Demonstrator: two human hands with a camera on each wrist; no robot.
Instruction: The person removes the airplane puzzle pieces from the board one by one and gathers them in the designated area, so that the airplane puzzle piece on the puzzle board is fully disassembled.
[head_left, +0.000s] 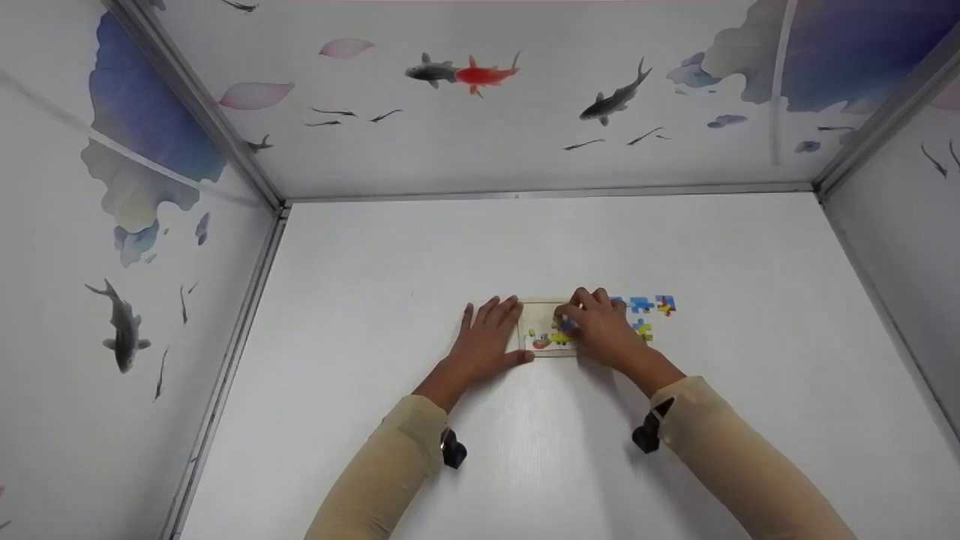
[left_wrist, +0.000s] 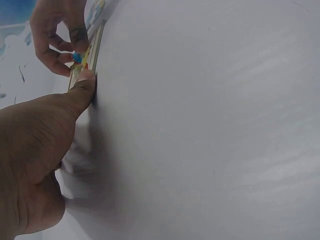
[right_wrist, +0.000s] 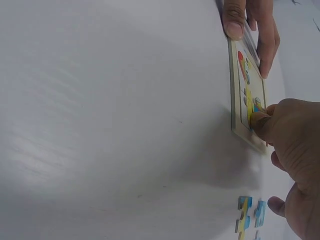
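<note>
A shallow wooden puzzle tray (head_left: 536, 313) lies flat on the white table, with several colourful pieces (head_left: 551, 341) along its near side. My left hand (head_left: 486, 341) rests at the tray's left end, fingers spread, and its thumb (right_wrist: 234, 30) presses the near corner. Over the tray's right part, my right hand (head_left: 606, 330) pinches a small puzzle piece (left_wrist: 77, 57) with blue on it between thumb and fingers. In the right wrist view the piece's blue part (right_wrist: 257, 107) shows low against the tray; the fingers cover most of it.
Loose puzzle pieces (head_left: 665, 304) lie on the table right of the tray, some partly hidden behind my right hand. White panels with painted fish (head_left: 615, 101) enclose the table (head_left: 420, 247) at the back and sides.
</note>
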